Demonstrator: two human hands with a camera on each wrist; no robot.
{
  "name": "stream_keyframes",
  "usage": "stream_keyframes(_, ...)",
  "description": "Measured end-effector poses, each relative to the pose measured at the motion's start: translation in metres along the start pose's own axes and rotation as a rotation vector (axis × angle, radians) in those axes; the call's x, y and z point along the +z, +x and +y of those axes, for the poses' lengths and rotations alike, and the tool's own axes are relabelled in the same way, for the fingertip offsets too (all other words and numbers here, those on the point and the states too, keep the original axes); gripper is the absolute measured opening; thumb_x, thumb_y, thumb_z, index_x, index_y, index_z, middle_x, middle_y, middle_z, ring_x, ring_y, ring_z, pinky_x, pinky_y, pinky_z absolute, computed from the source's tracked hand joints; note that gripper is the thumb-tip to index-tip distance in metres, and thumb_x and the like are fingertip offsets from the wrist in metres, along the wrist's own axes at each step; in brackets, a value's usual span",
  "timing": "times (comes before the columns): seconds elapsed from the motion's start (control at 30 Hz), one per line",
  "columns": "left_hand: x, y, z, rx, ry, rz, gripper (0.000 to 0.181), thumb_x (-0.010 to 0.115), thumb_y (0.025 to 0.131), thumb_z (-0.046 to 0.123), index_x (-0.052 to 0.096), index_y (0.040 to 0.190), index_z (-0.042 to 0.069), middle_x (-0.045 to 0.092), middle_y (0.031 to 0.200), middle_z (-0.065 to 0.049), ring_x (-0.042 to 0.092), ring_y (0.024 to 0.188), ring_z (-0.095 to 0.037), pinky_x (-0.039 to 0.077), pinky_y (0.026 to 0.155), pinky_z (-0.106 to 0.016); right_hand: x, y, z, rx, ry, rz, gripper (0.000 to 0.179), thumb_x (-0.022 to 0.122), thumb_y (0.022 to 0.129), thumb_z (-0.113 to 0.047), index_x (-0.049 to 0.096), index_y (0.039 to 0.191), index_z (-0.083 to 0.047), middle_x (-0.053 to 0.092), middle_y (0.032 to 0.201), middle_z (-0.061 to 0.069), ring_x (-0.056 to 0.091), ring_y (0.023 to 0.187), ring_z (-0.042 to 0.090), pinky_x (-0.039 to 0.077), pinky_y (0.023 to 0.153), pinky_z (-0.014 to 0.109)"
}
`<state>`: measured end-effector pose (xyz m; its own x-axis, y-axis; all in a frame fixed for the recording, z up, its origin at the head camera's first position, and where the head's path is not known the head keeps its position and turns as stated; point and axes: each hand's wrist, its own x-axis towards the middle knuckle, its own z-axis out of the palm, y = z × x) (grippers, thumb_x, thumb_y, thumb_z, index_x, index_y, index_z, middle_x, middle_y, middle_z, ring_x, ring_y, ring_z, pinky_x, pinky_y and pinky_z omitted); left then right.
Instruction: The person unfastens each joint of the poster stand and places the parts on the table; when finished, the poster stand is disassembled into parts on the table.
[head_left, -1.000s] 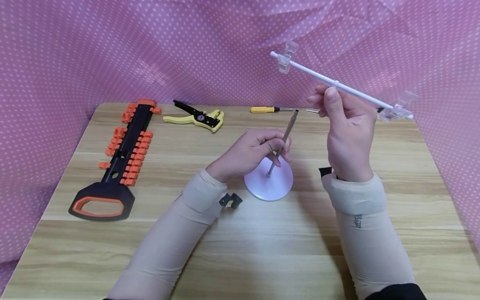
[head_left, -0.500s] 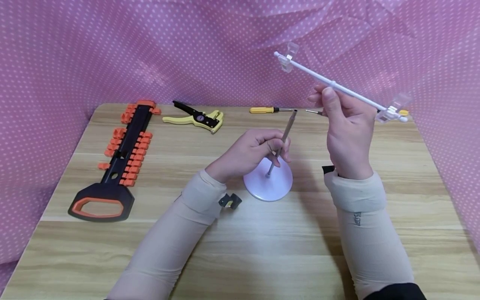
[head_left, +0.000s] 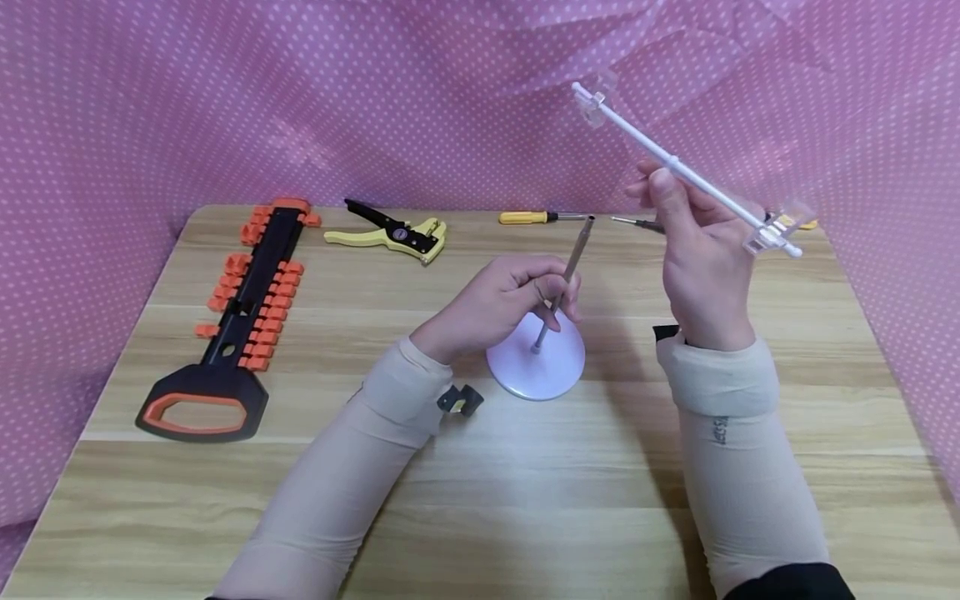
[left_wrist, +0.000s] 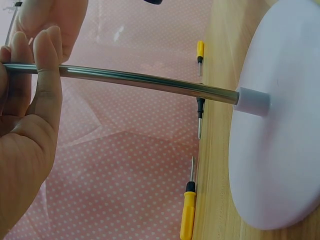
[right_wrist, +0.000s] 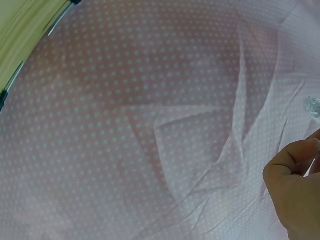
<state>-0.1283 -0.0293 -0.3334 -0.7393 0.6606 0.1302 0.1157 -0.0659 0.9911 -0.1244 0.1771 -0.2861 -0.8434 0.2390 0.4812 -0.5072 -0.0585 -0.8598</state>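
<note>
My left hand pinches a metal pole, which rises tilted from a round white base resting on the table. Along the left wrist view runs the same pole, its foot set in the white collar of the base. Raised at the right, my right hand pinches a thin white crossbar near its middle, slanting down to the right. Clear plastic clips sit near both crossbar ends, an upper clip and a lower clip. The right wrist view shows the right hand only in part.
A black-and-orange handled rack lies at the left. Yellow-and-black wire strippers are at the back edge, with a yellow screwdriver to their right and another screwdriver partly behind the right hand. Pink dotted cloth hangs behind.
The crossbar has turned to a steeper slant, its upper end moving right and up, its lower end left and down. My right hand has shifted slightly right; the left hand stays on the pole.
</note>
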Motion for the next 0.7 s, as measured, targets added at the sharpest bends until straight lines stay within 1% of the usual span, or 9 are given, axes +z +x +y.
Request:
stream_keyframes(0.13,0.0,0.0,0.0,-0.003,-0.002,0.004,0.025,0.05,0.112,0.009,0.067,0.099,-0.004,0.07,0.1,-0.019,0.072,0.105,-0.043,0.067,0.081,-0.043,-0.005,0.004,0.002,-0.05,-0.059,-0.017,0.017,0.073,0.1,-0.008,0.08,0.108,0.005,0.082,0.092,0.004,0.076,0.09,0.019,0.06,0.094,0.029)
stream_keyframes(0.23,0.0,0.0,0.0,-0.009,-0.01,0.005,0.025,0.05,0.112,0.009,0.068,0.1,-0.004,0.071,0.1,-0.02,0.071,0.105,-0.044,0.067,0.08,-0.042,-0.011,0.008,0.005,-0.089,-0.148,-0.053,0.017,0.074,0.1,-0.008,0.08,0.109,0.005,0.082,0.095,0.002,0.077,0.092,0.017,0.061,0.095,0.026)
stream_keyframes(0.3,0.0,0.0,0.001,-0.012,-0.009,0.006,0.025,0.05,0.112,0.009,0.068,0.1,-0.004,0.071,0.1,-0.02,0.073,0.103,-0.041,0.067,0.08,-0.042,-0.016,0.01,0.006,-0.121,-0.199,-0.084,0.016,0.073,0.1,-0.006,0.08,0.109,0.006,0.083,0.098,0.002,0.078,0.095,0.017,0.062,0.096,0.027)
stream_keyframes(0.37,0.0,0.0,0.001,-0.014,-0.006,0.009,0.025,0.05,0.112,0.009,0.068,0.099,-0.004,0.072,0.099,-0.019,0.074,0.102,-0.037,0.067,0.079,-0.042,-0.02,0.012,0.008,-0.123,-0.259,-0.104,0.015,0.073,0.1,-0.006,0.081,0.108,0.004,0.083,0.099,-0.001,0.078,0.095,0.015,0.061,0.095,0.024)
stream_keyframes(0.4,0.0,0.0,0.002,-0.013,-0.004,0.01,0.025,0.05,0.112,0.009,0.068,0.099,-0.004,0.072,0.099,-0.02,0.074,0.101,-0.035,0.067,0.079,-0.042,-0.022,0.013,0.009,-0.121,-0.29,-0.112,0.014,0.074,0.099,-0.005,0.081,0.107,0.003,0.083,0.098,-0.003,0.077,0.093,0.013,0.061,0.092,0.022)
stream_keyframes(0.47,0.0,0.001,0.002,-0.014,-0.003,0.012,0.025,0.05,0.112,0.009,0.068,0.099,-0.005,0.072,0.1,-0.022,0.075,0.1,-0.033,0.067,0.079,-0.042,-0.025,0.015,0.011,-0.11,-0.354,-0.123,0.011,0.077,0.097,-0.003,0.082,0.104,0.002,0.082,0.093,-0.01,0.073,0.084,0.01,0.058,0.082,0.017)
stream_keyframes(0.57,0.0,0.001,0.001,-0.017,-0.001,0.013,0.025,0.051,0.112,0.009,0.068,0.1,-0.005,0.072,0.1,-0.023,0.074,0.098,-0.031,0.067,0.08,-0.041,-0.032,0.018,0.015,-0.11,-0.481,-0.178,0.011,0.081,0.092,-0.002,0.084,0.103,-0.001,0.076,0.087,-0.025,0.063,0.074,0.005,0.046,0.066,0.019)
stream_keyframes(0.63,0.0,0.001,0.001,-0.02,-0.002,0.014,0.025,0.051,0.112,0.009,0.068,0.1,-0.005,0.072,0.099,-0.021,0.074,0.098,-0.028,0.067,0.08,-0.042,-0.036,0.019,0.018,-0.106,-0.544,-0.23,0.014,0.084,0.09,-0.003,0.084,0.104,-0.002,0.074,0.086,-0.031,0.057,0.071,0.004,0.04,0.062,0.02)
stream_keyframes(0.7,0.0,0.0,0.001,-0.023,-0.004,0.013,0.025,0.051,0.112,0.008,0.068,0.1,-0.005,0.072,0.098,-0.018,0.074,0.097,-0.025,0.067,0.081,-0.042,-0.041,0.019,0.022,-0.078,-0.59,-0.278,0.017,0.085,0.089,-0.005,0.084,0.106,-0.004,0.073,0.087,-0.033,0.057,0.072,0.004,0.038,0.061,0.02)
